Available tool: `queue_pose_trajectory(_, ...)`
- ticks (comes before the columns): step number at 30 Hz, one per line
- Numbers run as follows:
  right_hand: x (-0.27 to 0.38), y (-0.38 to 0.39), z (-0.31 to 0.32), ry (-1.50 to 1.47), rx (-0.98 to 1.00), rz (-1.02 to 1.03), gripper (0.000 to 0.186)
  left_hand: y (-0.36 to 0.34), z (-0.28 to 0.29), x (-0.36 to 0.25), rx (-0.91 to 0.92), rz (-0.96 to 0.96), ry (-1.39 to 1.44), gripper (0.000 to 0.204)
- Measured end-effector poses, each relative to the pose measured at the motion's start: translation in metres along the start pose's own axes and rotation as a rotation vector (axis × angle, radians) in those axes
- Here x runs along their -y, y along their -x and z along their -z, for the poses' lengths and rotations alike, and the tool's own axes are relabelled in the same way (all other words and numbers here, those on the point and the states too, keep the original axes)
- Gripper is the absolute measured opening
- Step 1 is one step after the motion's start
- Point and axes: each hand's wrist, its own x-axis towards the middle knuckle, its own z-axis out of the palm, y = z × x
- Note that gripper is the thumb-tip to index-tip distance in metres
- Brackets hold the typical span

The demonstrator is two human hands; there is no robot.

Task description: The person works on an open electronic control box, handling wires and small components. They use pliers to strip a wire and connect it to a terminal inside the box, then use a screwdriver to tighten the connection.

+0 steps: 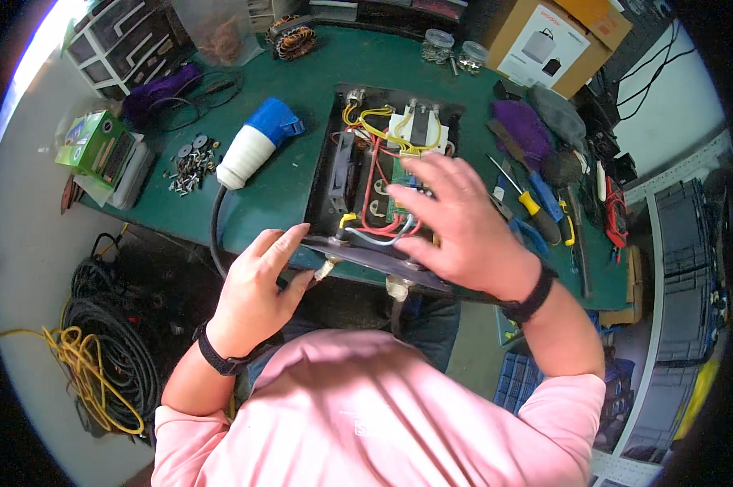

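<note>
An open black metal case (322, 183) lies at the table's near edge, with red, yellow and grey wires and a green circuit board (400, 183) inside. Its front panel (374, 264) carries two cable connectors; the left connector (326, 269) and the right connector (397, 287) both look whitish. My left hand (261, 280) is open at the panel's left end, index fingertip by its corner and thumb beside the left connector. Over the case's right side, my right hand (468, 231) is open with spread fingers, hiding part of the board and wires.
A blue-and-white industrial plug (257, 146) and a pile of screws (194, 166) lie left. To the right are a yellow-handled screwdriver (539, 215), other tools and purple gloves (522, 132). A cardboard box (504, 40) stands at the back; coiled cables (110, 349) occupy the floor.
</note>
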Motion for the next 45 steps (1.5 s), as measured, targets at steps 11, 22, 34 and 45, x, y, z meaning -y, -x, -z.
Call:
queue_pose_trajectory(11, -0.042, 0.123, 0.044, 0.075, -0.209, -0.536, 0.031, 0.004, -0.006, -0.006, 0.044, 0.084, 0.042, 0.072)
queue_pose_trajectory(22, 0.029, 0.107, 0.009, -0.295, -0.173, -0.462, 0.045, 0.0, -0.013, -0.009, -0.038, 0.07, 0.132, 0.072)
queue_pose_trajectory(34, 0.033, 0.083, -0.006, -0.095, -0.138, -0.189, 0.025, 0.009, -0.017, -0.001, -0.025, 0.144, 0.284, 0.069)
queue_pose_trajectory(45, 0.018, 0.085, 0.003, -0.108, -0.221, -0.268, 0.019, 0.005, -0.018, -0.011, 0.095, 0.114, 0.402, 0.071)
